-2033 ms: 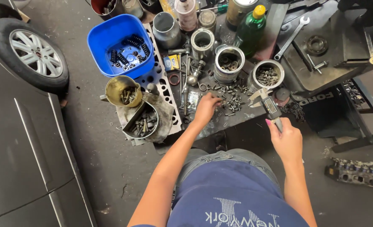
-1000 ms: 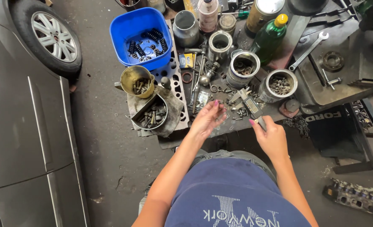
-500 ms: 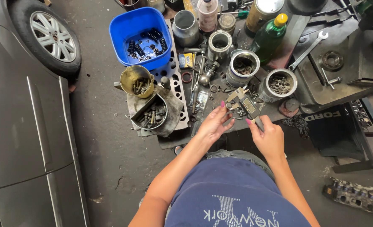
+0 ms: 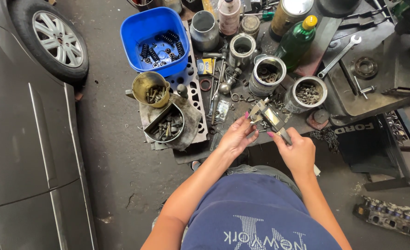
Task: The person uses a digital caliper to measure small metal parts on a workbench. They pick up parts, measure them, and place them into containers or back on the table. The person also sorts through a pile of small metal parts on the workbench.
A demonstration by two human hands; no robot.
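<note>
Car workshop: wheel (image 4: 59,39), wrench (image 4: 339,56), bolt tins (image 4: 308,94).

A metal caliper (image 4: 270,118) lies tilted, held above the cluttered bench.

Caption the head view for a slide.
Both hands, left hand and right hand, hold a caliper above a cluttered workbench of bolt-filled tins and a blue tub.

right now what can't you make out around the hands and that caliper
- Head view: whatever the left hand puts to the caliper is too small, and its fingers cover it.
- Caliper's display: too small to read.
- Caliper's lower end: hidden inside the right hand.
- Parts in the open tins: too small to tell apart.
- Cylinder head: cut off by the right edge.
</note>
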